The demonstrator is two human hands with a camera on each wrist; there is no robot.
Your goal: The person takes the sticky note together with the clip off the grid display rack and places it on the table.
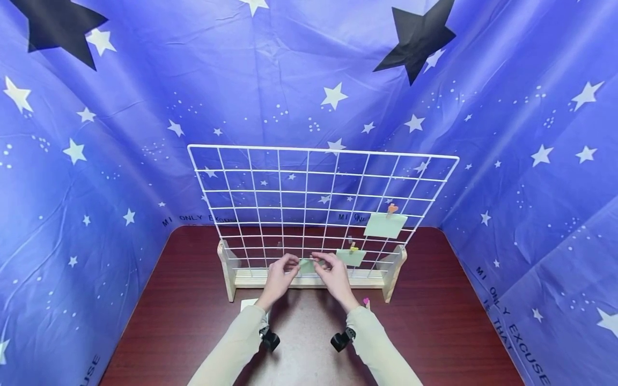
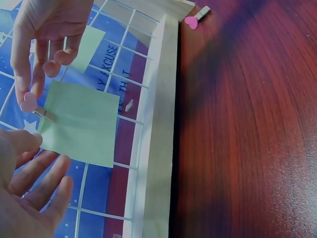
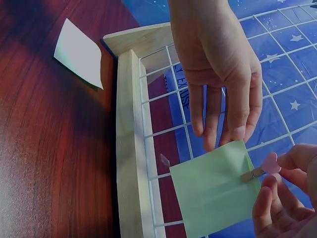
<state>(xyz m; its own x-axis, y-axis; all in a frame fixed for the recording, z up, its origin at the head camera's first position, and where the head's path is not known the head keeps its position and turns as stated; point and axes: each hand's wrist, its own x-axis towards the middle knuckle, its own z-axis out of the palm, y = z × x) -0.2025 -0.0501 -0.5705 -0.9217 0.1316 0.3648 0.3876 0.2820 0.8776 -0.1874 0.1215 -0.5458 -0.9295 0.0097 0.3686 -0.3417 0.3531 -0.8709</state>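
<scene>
Green paper [image 2: 81,124] is pinched by the left hand [image 1: 280,275]; only wrist views clearly show the right hand [image 1: 334,271] pinching a clip [image 3: 270,164].

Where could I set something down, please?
Bare table lies between the left sleeve and right sleeve, and outside them toward the curtain. The left hand and right hand crowd the grid by the held note; a loose note and pink clip lie by the sleeves.
</scene>
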